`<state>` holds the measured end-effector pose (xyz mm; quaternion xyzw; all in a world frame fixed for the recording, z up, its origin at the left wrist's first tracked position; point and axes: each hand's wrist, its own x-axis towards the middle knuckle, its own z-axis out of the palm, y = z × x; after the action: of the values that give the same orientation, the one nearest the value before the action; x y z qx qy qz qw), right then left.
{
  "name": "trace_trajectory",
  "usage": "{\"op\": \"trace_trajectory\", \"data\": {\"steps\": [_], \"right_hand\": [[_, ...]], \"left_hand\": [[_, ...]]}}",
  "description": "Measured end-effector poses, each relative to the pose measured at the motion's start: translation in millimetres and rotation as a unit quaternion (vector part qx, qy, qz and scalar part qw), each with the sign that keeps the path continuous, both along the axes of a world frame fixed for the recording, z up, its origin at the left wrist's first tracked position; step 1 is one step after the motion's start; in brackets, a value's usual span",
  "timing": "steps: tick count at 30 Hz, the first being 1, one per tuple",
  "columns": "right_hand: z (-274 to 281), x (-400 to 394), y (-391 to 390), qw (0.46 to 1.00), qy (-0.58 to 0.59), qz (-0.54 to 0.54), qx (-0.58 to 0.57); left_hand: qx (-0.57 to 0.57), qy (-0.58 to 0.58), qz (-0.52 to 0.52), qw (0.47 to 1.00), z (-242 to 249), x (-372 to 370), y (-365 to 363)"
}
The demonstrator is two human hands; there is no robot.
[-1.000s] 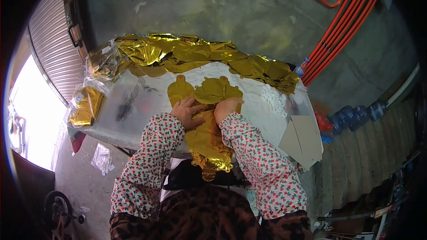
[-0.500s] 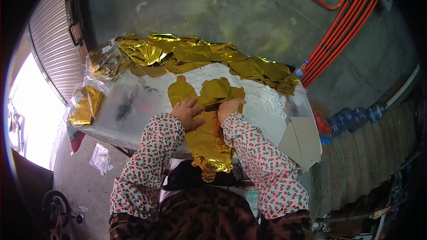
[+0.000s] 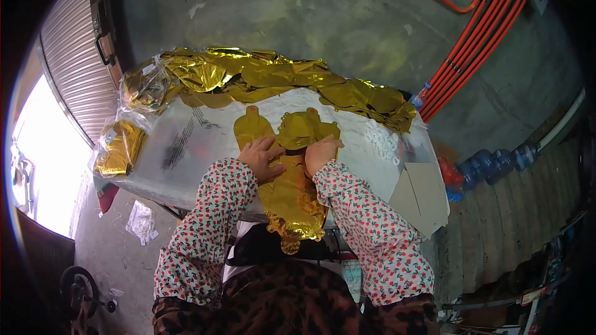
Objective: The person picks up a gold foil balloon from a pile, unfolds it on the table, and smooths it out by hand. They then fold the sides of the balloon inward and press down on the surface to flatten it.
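Note:
Gold foil balloons (image 3: 288,189) lie flat in front of me, their lower end hanging over the near table edge. My left hand (image 3: 262,158) rests on the left side of the foil, fingers spread. Close by on the right, my right hand (image 3: 321,154) has its fingers bent together on the edge of a foil piece, apparently gripping it; the fingertips are partly hidden. Rounded foil lobes (image 3: 252,125) stick out beyond both hands, two with small red marks at their tips.
A long heap of gold foil (image 3: 267,74) lines the table's far edge. Plastic-bagged foil (image 3: 121,149) sits at the left. White rings (image 3: 382,141) and cardboard sheets (image 3: 421,195) are on the right. Water bottles (image 3: 487,164) stand beyond the table near red pipes (image 3: 462,56).
My right hand has shifted slightly, and the foil lobe beside it has changed shape, its red mark no longer showing. My left hand has stayed in place.

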<state>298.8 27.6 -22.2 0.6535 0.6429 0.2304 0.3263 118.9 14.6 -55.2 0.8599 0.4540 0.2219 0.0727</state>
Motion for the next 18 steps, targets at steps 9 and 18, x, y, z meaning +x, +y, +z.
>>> {"op": "trace_trajectory", "data": {"steps": [9,18], "right_hand": [[5,0,-2,0.985,0.105,0.13,-0.03],[1,-2,22,0.993,0.042,0.104,-0.031]], "left_hand": [[-0.009,-0.003,0.0,1.0,4,0,-3],[-0.028,0.001,0.009,1.0,5,1,-3]]}}
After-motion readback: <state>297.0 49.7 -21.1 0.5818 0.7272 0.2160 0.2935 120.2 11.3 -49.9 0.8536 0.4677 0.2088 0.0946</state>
